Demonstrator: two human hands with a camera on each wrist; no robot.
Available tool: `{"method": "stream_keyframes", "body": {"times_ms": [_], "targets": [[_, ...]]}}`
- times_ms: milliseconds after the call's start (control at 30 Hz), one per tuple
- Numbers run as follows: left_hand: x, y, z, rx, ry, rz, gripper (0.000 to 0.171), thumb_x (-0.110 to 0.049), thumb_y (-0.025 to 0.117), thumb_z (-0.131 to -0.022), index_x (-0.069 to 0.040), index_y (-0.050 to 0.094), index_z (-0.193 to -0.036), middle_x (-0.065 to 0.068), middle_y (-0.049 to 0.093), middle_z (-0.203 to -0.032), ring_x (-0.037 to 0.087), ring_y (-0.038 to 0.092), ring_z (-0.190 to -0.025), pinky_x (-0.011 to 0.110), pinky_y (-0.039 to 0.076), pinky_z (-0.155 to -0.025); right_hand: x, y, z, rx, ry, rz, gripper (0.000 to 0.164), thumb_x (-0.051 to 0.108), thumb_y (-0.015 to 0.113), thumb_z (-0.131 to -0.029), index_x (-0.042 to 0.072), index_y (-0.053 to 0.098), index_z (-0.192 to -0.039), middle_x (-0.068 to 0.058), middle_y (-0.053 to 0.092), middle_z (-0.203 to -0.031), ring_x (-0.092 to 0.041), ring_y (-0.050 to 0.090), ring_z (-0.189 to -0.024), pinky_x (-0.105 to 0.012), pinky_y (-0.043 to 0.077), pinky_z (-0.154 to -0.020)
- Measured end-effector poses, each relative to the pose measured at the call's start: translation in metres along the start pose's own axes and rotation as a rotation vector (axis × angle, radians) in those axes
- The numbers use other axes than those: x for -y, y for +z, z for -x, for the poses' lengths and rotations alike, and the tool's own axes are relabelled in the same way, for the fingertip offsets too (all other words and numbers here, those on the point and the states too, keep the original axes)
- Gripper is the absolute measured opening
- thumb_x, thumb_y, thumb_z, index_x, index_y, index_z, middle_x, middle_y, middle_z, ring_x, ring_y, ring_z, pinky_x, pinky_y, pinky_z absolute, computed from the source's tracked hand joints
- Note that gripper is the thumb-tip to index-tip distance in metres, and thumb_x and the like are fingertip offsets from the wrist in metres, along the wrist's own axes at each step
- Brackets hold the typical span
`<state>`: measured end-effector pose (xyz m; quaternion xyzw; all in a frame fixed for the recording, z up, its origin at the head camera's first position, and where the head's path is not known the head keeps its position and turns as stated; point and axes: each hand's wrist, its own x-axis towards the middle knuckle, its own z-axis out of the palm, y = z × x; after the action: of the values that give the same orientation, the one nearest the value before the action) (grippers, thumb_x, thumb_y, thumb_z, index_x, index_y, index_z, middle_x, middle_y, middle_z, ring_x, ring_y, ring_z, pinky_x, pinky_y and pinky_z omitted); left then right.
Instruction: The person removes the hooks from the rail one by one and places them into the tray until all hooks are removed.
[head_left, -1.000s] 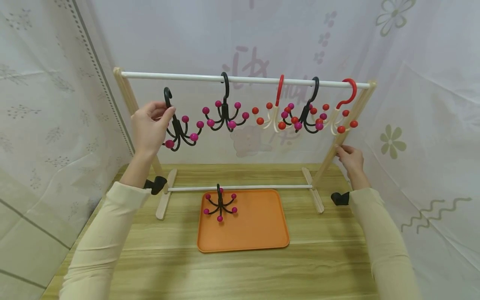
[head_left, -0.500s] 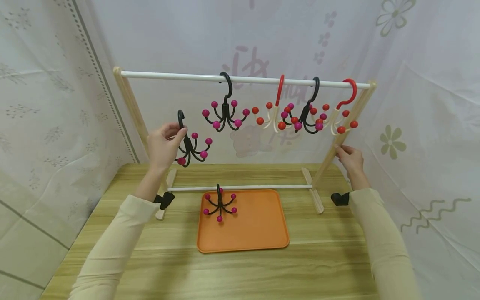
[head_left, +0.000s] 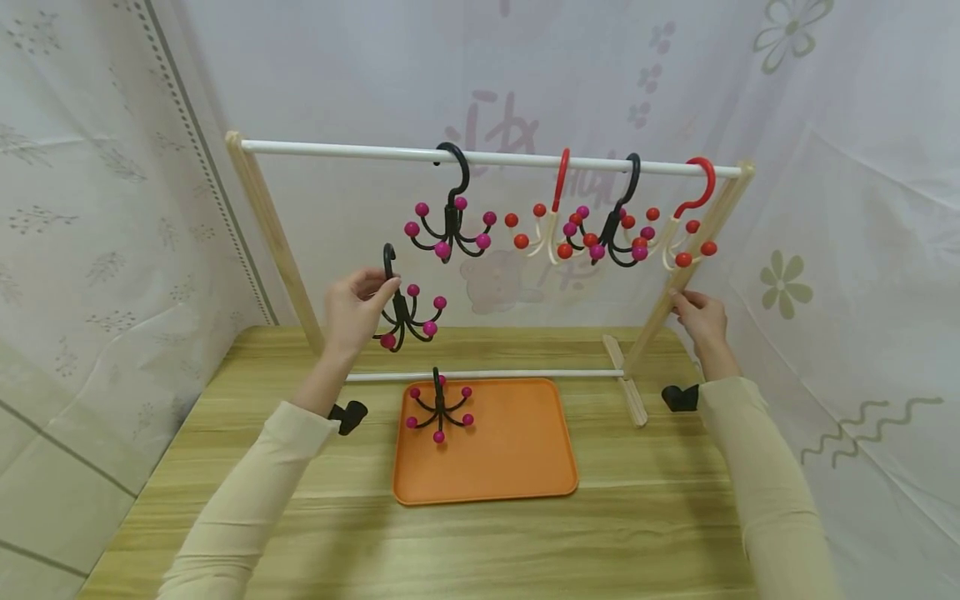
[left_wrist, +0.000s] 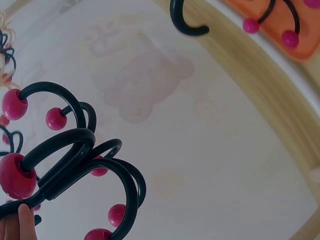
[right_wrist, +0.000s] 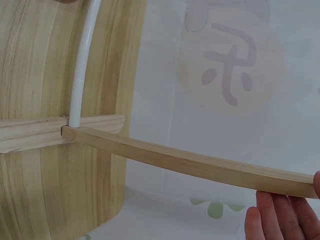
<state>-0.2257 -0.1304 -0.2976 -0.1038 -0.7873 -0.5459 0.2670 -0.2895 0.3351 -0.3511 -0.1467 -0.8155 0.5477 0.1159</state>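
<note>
My left hand (head_left: 356, 312) pinches the neck of a black claw-shaped hanger (head_left: 401, 310) with pink ball tips, below and in front of the rack's top bar. In the left wrist view this hanger (left_wrist: 85, 150) fills the lower left, most of my hand out of frame. My right hand (head_left: 702, 321) holds the rack's right wooden post (head_left: 658, 312); the right wrist view shows fingers and part of the thumb on opposite sides of the post (right_wrist: 195, 162). Another black-and-pink hanger (head_left: 439, 404) stands on the left part of an orange tray (head_left: 517, 442).
On the rack's white top bar (head_left: 337, 151) hang two black-and-pink hangers and two cream ones with red hooks, one black hanger (head_left: 451, 221) nearest the held one. A lower white bar (head_left: 525, 374) runs behind the tray. Patterned curtains (head_left: 862, 208) surround the wooden table (head_left: 480, 550).
My left hand has carried its hanger down and to the right, away from the top bar. The nearest hanging black hanger has turned a little. My right hand has stayed on the post.
</note>
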Motion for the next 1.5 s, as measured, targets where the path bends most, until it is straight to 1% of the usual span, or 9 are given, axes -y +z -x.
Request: {"method": "stream_keyframes", "body": {"times_ms": [33,233,467,600,667,833,967,1233,1500], "targets": [[-0.004,0.002,0.002,0.006,0.002,0.006,0.016,-0.004,0.061,-0.082,0.010,0.061,-0.089,0.020,0.064,-0.088,0.029,0.061,-0.082,0.018,0.045,-0.070,0.000,0.000,0.000,-0.001,0.001,-0.001,0.058,0.036,0.049,-0.088,-0.005,0.041,-0.127,-0.015,0.051,-0.112,-0.007,0.054,-0.086,-0.034,0.039,-0.089],[0.000,0.014,0.008,0.049,0.029,0.036,0.014,-0.003,0.061,-0.082,0.009,0.061,-0.088,0.020,0.064,-0.088,0.028,0.061,-0.082,0.028,0.048,-0.075,0.001,0.000,-0.001,-0.002,0.010,0.004,0.058,0.037,0.049,-0.088,-0.005,0.041,-0.127,-0.017,0.050,-0.114,-0.008,0.055,-0.087,-0.033,0.040,-0.088],[0.000,0.030,0.016,0.109,0.041,0.065,0.015,-0.003,0.061,-0.082,0.010,0.062,-0.090,0.019,0.064,-0.088,0.027,0.061,-0.079,0.020,0.046,-0.070,0.001,0.000,0.000,0.010,0.016,0.002,0.059,0.037,0.049,-0.088,-0.004,0.040,-0.129,-0.017,0.050,-0.116,-0.009,0.054,-0.089,-0.033,0.039,-0.089],[0.000,0.039,0.021,0.156,0.009,0.102,0.015,-0.004,0.060,-0.083,0.010,0.061,-0.090,0.019,0.063,-0.089,0.026,0.060,-0.080,0.018,0.045,-0.070,0.001,0.000,0.000,0.004,0.014,-0.004,0.058,0.036,0.049,-0.088,-0.005,0.041,-0.128,-0.015,0.052,-0.112,-0.008,0.054,-0.087,-0.033,0.039,-0.088],[0.001,0.043,0.023,0.171,-0.004,0.122,0.015,-0.004,0.060,-0.083,0.009,0.061,-0.090,0.019,0.063,-0.088,0.027,0.060,-0.080,0.021,0.046,-0.070,0.001,0.001,0.000,-0.001,0.011,-0.008,0.058,0.036,0.050,-0.087,-0.005,0.042,-0.127,-0.013,0.053,-0.109,-0.006,0.054,-0.085,-0.033,0.040,-0.088],[0.015,0.057,0.029,0.192,0.003,0.176,0.014,-0.008,0.062,-0.083,0.005,0.063,-0.089,0.015,0.064,-0.085,0.026,0.060,-0.079,0.029,0.047,-0.072,0.001,0.001,-0.001,-0.012,0.010,-0.008,0.057,0.035,0.051,-0.087,-0.005,0.043,-0.126,-0.010,0.054,-0.105,-0.002,0.054,-0.079,-0.033,0.040,-0.087],[0.032,0.070,0.032,0.205,0.001,0.184,0.015,-0.013,0.063,-0.083,0.000,0.064,-0.089,0.010,0.065,-0.084,0.022,0.061,-0.078,0.028,0.047,-0.070,0.000,0.001,-0.001,-0.005,0.013,-0.007,0.057,0.035,0.050,-0.088,-0.005,0.041,-0.127,-0.011,0.053,-0.107,-0.004,0.054,-0.082,-0.033,0.039,-0.088],[0.042,0.090,0.045,0.238,-0.051,0.183,0.013,-0.013,0.064,-0.082,-0.002,0.065,-0.088,0.006,0.066,-0.082,0.017,0.061,-0.077,0.030,0.048,-0.071,0.002,0.000,0.001,0.012,0.011,0.011,0.058,0.036,0.048,-0.088,-0.005,0.040,-0.129,-0.022,0.047,-0.119,-0.016,0.053,-0.096,-0.033,0.039,-0.089],[0.048,0.107,0.064,0.247,-0.149,0.134,0.014,-0.017,0.066,-0.080,-0.004,0.066,-0.087,0.004,0.066,-0.081,0.017,0.061,-0.077,0.031,0.048,-0.070,0.001,0.000,0.000,0.009,0.008,0.029,0.060,0.038,0.047,-0.088,-0.005,0.040,-0.128,-0.023,0.047,-0.120,-0.018,0.053,-0.099,-0.034,0.039,-0.089]]}}
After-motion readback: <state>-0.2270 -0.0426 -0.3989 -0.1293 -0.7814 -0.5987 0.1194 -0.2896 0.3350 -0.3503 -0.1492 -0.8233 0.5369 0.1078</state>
